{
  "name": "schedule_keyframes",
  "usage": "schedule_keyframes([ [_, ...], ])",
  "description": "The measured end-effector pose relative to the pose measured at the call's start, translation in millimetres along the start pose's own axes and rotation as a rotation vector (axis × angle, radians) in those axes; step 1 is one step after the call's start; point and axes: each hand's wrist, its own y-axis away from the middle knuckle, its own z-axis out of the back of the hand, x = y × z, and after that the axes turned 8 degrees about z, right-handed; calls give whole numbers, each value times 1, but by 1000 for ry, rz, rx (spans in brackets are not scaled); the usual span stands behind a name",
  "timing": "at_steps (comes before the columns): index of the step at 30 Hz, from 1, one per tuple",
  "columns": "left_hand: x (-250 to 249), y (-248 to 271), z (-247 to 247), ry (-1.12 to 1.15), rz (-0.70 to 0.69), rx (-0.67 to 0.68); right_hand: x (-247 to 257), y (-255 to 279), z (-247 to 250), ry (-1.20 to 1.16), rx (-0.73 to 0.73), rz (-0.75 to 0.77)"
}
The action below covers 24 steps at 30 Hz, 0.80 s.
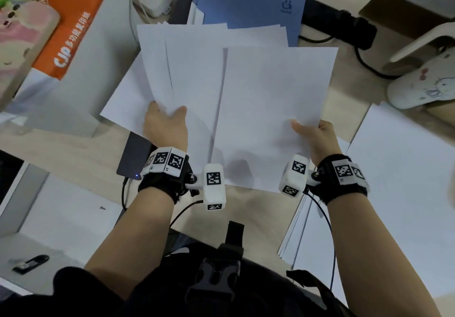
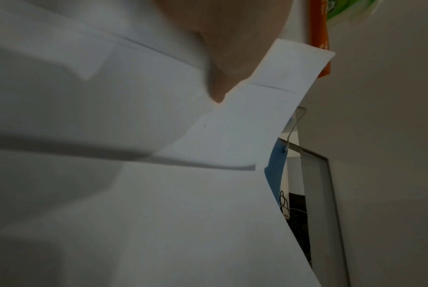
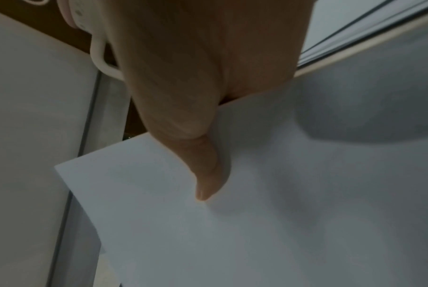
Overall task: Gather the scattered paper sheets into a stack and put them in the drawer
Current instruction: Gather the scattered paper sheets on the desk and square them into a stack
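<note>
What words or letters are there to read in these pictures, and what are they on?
"CJP": white letters on the orange paper box.
Chinese characters after it on that box: too blurred to read for sure.
Small logo with tiny text on the blue folder: too small to read.
Black-and-white square codes on the wrist bands: patterns, no words.

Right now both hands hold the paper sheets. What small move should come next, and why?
Probably bring the left hand and right hand together to square the paper sheets: they are fanned out, with edges and corners misaligned, so they are not yet a stack.
</note>
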Motion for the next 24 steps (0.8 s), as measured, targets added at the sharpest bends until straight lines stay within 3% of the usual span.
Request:
schedule_keyframes([
  [7,-7,-14,1,218,150,480,9,-1,7,17,69,-13],
  [15,-20,-18,4,148,224,745,19,5,8,-69,125,-74],
  [20,-24,-21,1,130,272,744,17,21,19,-217,-20,-212],
  [24,-31,-14,-7,80,253,836,13,23,26,-201,-55,-269],
])
